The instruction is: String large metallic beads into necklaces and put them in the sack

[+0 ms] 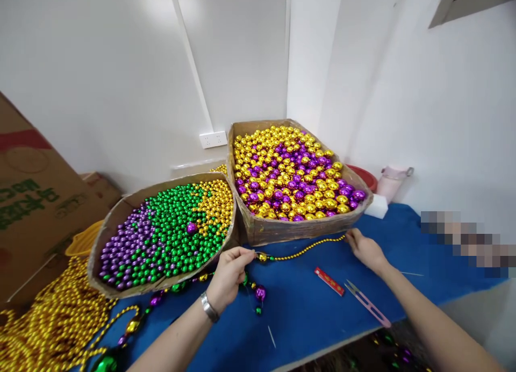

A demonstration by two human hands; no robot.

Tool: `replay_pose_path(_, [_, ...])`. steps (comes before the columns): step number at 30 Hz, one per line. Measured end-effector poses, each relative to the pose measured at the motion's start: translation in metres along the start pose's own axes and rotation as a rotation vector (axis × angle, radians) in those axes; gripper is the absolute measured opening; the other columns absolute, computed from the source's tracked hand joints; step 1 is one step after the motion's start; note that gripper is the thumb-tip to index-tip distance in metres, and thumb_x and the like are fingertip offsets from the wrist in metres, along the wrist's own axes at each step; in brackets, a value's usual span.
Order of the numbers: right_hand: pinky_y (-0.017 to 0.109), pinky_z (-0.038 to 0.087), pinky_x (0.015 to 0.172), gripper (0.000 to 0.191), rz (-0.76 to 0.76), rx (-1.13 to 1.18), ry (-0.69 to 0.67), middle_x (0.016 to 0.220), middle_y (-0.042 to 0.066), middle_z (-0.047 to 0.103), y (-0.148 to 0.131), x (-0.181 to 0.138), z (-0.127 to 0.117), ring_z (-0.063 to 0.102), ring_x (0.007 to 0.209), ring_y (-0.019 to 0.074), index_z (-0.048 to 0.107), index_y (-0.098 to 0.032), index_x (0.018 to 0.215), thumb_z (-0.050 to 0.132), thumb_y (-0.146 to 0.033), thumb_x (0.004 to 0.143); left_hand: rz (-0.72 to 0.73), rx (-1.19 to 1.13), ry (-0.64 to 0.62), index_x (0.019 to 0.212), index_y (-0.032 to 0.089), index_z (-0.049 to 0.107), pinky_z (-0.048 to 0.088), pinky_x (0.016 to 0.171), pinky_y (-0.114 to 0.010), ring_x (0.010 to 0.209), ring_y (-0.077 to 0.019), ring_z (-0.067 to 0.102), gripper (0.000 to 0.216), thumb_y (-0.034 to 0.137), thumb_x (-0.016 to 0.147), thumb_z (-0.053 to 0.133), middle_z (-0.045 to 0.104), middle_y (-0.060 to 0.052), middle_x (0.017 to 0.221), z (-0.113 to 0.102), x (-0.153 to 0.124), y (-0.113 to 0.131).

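My left hand [229, 274], with a metal watch band at the wrist, pinches the left end of a bead strand, close to a larger gold bead [263, 257] and a small green one. The strand of small gold beads [308, 250] runs to the right in a gentle curve. Its other end is between the closed fingers of my right hand [366, 251]. Below my left hand lie a purple bead [260, 292] and a green bead [258, 310] on a thin thread. A mixed bead garland [133, 326] passes partly behind my left forearm.
A cardboard tray [97, 248] holds purple, green and gold beads; a larger box [266, 229] holds gold and purple ones. On the blue cloth [290, 318] lie a red packet [329, 281] and pink thread snips [368, 305]. Gold strands [52, 313] heap at left.
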State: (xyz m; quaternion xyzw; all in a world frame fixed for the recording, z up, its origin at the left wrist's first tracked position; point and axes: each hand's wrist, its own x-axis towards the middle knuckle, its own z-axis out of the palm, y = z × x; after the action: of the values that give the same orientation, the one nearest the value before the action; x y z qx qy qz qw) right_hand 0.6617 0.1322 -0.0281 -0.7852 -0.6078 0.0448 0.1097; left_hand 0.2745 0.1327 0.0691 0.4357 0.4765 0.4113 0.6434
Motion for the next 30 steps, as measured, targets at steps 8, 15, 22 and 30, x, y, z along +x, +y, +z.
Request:
replay_pose_path(8, [0.025,0.045,0.065,0.023,-0.398,0.186,-0.022,0.085,0.001,0.061,-0.082,-0.082,-0.069,0.06,0.069,0.0139,0.05,-0.024,0.087,0.029,-0.032,0.094,-0.003,0.032,0.002,0.067,0.013,0.062,0.009,0.036,-0.018,0.036,-0.0012,0.016,0.037,0.046,0.059,0.075,0.03,0.011,0.042,0.008,0.002,-0.005])
replay_pose_path(15, [0.023,0.038,0.055,0.016,-0.84,-0.022,-0.065,0.083,0.001,0.055,-0.172,-0.121,-0.102,0.054,0.062,0.0122,0.052,-0.021,0.093,0.036,-0.018,0.092,0.217,0.235,-0.132,0.065,0.011,0.066,0.028,0.047,-0.019,0.05,-0.0061,0.038,0.034,0.044,0.065,0.07,0.055,0.001,0.058,0.026,-0.013,-0.006])
replay_pose_path(22, [0.024,0.039,0.061,0.023,-0.934,0.0,-0.035,0.086,0.003,0.056,-0.199,-0.111,-0.106,0.055,0.072,0.0149,0.053,-0.02,0.107,0.041,-0.013,0.089,0.213,0.215,-0.465,0.062,0.011,0.067,0.026,0.05,-0.02,0.05,-0.0063,0.035,0.033,0.043,0.067,0.068,0.052,0.002,0.054,0.029,-0.03,-0.011])
replay_pose_path(30, [0.025,0.041,0.068,0.022,-0.856,0.266,-0.118,0.089,0.005,0.059,-0.199,-0.105,-0.097,0.056,0.077,0.0147,0.056,-0.021,0.101,0.035,-0.024,0.093,0.126,0.219,-0.477,0.068,0.01,0.07,0.02,0.045,-0.02,0.047,-0.0046,0.03,0.032,0.041,0.062,0.073,0.05,0.002,0.052,0.025,-0.037,-0.009])
